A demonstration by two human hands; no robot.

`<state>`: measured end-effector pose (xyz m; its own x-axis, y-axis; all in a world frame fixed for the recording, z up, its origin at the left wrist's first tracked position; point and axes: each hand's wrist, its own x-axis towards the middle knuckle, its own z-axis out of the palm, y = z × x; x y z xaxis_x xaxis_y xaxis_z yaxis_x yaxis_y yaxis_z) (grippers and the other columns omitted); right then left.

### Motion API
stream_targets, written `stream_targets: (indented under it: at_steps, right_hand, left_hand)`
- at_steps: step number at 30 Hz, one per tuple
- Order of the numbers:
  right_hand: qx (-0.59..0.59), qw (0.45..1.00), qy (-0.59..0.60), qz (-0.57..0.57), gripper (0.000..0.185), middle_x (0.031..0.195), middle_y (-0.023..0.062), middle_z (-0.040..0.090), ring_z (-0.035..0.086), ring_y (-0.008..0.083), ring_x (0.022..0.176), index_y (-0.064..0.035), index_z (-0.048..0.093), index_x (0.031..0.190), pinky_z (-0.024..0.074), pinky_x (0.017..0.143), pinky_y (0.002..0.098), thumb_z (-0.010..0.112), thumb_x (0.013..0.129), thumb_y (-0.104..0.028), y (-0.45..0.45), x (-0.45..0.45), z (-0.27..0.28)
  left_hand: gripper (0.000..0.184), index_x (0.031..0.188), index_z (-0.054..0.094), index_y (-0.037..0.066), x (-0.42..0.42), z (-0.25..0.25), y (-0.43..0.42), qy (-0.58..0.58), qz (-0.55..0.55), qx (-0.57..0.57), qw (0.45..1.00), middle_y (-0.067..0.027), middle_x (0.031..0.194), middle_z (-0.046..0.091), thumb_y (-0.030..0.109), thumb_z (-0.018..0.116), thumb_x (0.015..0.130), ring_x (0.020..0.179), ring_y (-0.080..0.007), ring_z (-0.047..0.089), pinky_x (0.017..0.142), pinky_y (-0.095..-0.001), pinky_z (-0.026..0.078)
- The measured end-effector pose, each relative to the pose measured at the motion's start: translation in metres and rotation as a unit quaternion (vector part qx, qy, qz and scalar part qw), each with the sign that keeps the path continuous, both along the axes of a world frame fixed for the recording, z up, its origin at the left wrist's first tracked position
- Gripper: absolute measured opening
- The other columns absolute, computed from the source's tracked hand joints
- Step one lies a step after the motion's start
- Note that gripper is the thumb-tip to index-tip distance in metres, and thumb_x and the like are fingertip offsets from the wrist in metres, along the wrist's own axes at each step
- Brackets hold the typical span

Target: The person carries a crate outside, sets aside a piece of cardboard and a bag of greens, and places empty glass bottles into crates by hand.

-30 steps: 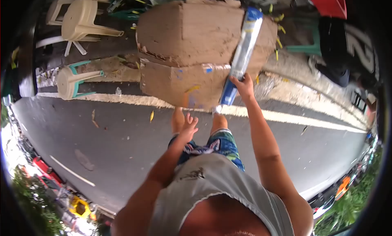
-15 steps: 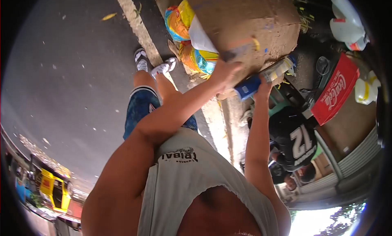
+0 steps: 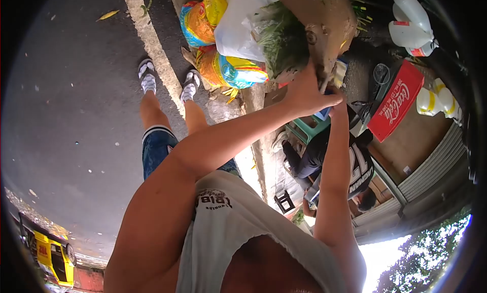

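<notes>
A large piece of brown cardboard [image 3: 329, 26] stands tilted, almost edge-on, at the top. My left hand [image 3: 303, 92] is closed at its lower edge, thumb toward my right hand; its fingertips are partly hidden. Right beside it, my right hand [image 3: 339, 105] is closed around a blue object [image 3: 322, 113], mostly covered by my hands; its kind does not show. A pale yellow-and-white piece [image 3: 339, 74] shows just above. Left of the cardboard lie a bundle of leafy greens [image 3: 284, 39] in clear plastic and a white plastic bag [image 3: 241, 26].
Orange, yellow and blue printed bags [image 3: 203, 21] lie near the curb. To the right are a red Coca-Cola crate [image 3: 395, 100], white plastic jugs [image 3: 413, 26] and yellow-banded containers [image 3: 431, 101]. A person in a black number 12 shirt [image 3: 350, 161] sits by a green stool [image 3: 307, 128].
The cardboard has swung to the right, uncovering the leafy greens and white bag. My left hand has moved right, up to my right hand. The blue object is now mostly hidden.
</notes>
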<state>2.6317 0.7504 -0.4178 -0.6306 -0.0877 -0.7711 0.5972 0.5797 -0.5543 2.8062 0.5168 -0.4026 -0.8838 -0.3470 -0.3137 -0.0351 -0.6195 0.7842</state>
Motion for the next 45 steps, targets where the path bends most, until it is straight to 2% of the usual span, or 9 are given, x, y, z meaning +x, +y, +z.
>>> stream_targets:
  at_steps: [3, 5, 11, 21, 27, 31, 34, 38, 45]
  right_hand:
    - [0.010, 0.998, -0.003, -0.064, 0.036, 0.116, 0.0164, 0.065, 0.066, 0.0274, 0.101, 0.0023, 0.055, 0.127, 0.0542, 0.091, 0.0404, 0.047, 0.093, -0.010, -0.005, 0.012, -0.020]
    - [-0.106, 0.991, 0.035, -0.071, 0.031, 0.110, 0.0168, 0.065, 0.066, 0.0279, 0.098, 0.0035, 0.057, 0.119, 0.0548, 0.090, 0.0412, 0.050, 0.091, -0.008, -0.004, 0.018, -0.044]
    - [-0.193, 0.969, 0.025, -0.155, 0.030, 0.099, 0.0165, 0.065, 0.067, 0.0292, 0.087, 0.0044, 0.054, 0.116, 0.0565, 0.081, 0.0406, 0.053, 0.088, -0.005, 0.006, 0.034, -0.068]
    - [-0.159, 0.945, 0.211, -0.193, 0.055, 0.099, 0.0094, 0.064, 0.065, 0.0183, 0.075, -0.0084, 0.043, 0.138, 0.0555, 0.066, 0.0307, 0.056, 0.085, -0.004, 0.134, 0.180, -0.003]
    - [-0.182, 0.905, 0.353, -0.155, 0.064, 0.103, 0.0095, 0.062, 0.063, 0.0165, 0.080, -0.0061, 0.028, 0.149, 0.0550, 0.074, 0.0306, 0.051, 0.089, -0.004, 0.118, 0.182, 0.005]
    - [-0.252, 0.899, 0.249, -0.258, 0.067, 0.111, 0.0132, 0.058, 0.063, 0.0189, 0.090, -0.0041, 0.023, 0.150, 0.0556, 0.075, 0.0330, 0.052, 0.090, -0.007, 0.068, 0.197, 0.043]
    - [-0.184, 0.881, 0.359, -0.249, 0.056, 0.112, 0.0141, 0.058, 0.066, 0.0218, 0.080, -0.0061, 0.026, 0.147, 0.0575, 0.068, 0.0331, 0.049, 0.095, -0.004, 0.078, 0.254, -0.013]
    - [-0.098, 0.919, 0.192, -0.331, 0.040, 0.094, 0.0120, 0.059, 0.067, 0.0229, 0.068, -0.0031, 0.039, 0.130, 0.0553, 0.053, 0.0320, 0.047, 0.091, -0.003, 0.130, 0.363, -0.045]
    - [-0.293, 0.880, 0.072, -0.366, 0.036, 0.101, 0.0117, 0.066, 0.062, 0.0160, 0.084, -0.0011, 0.059, 0.119, 0.0488, 0.075, 0.0274, 0.049, 0.087, -0.015, 0.067, 0.386, 0.005]
  left_hand:
    - [0.092, 0.140, 0.032, -0.007, 0.010, -0.020, 0.004, -0.125, 0.011, -0.069, 0.990, -0.0277, 0.123, 0.057, 0.023, 0.083, 0.069, 0.112, -0.0335, 0.061, 0.094, -0.0378, 0.050]
    - [0.088, 0.133, 0.040, -0.009, 0.002, -0.038, 0.013, -0.075, 0.185, 0.113, 0.973, -0.0219, 0.119, 0.060, 0.021, 0.088, 0.066, 0.106, -0.0274, 0.062, 0.092, -0.0360, 0.051]
    - [0.045, 0.120, 0.059, 0.001, 0.003, -0.078, 0.012, -0.016, 0.088, 0.148, 0.985, -0.0064, 0.114, 0.065, 0.008, 0.076, 0.079, 0.102, -0.0153, 0.062, 0.091, -0.0333, 0.049]
    - [0.040, 0.120, 0.056, 0.004, -0.022, 0.021, 0.039, 0.053, 0.101, 0.150, 0.982, -0.0048, 0.116, 0.061, 0.002, 0.068, 0.082, 0.106, -0.0187, 0.059, 0.095, -0.0372, 0.048]
    - [0.043, 0.126, 0.055, 0.002, -0.035, 0.043, -0.014, 0.020, 0.045, 0.068, 0.996, -0.0078, 0.121, 0.061, 0.005, 0.064, 0.084, 0.108, -0.0229, 0.060, 0.095, -0.0405, 0.050]
    - [0.045, 0.129, 0.053, 0.001, -0.030, 0.061, -0.019, 0.023, 0.029, 0.088, 0.995, -0.0099, 0.125, 0.059, 0.006, 0.063, 0.085, 0.112, -0.0258, 0.059, 0.098, -0.0432, 0.048]
    - [0.043, 0.132, 0.050, 0.001, -0.036, 0.058, -0.007, 0.004, 0.062, 0.069, 0.996, -0.0116, 0.129, 0.058, 0.009, 0.058, 0.091, 0.116, -0.0312, 0.058, 0.101, -0.0503, 0.047]
    - [0.039, 0.130, 0.050, 0.000, -0.066, 0.109, 0.024, 0.024, 0.055, 0.130, 0.990, -0.0128, 0.127, 0.058, 0.008, 0.056, 0.092, 0.114, -0.0311, 0.059, 0.099, -0.0517, 0.048]
    - [0.037, 0.127, 0.049, -0.001, -0.099, 0.176, 0.061, 0.026, 0.072, 0.145, 0.986, -0.0140, 0.122, 0.059, 0.006, 0.054, 0.091, 0.105, -0.0296, 0.062, 0.088, -0.0520, 0.054]
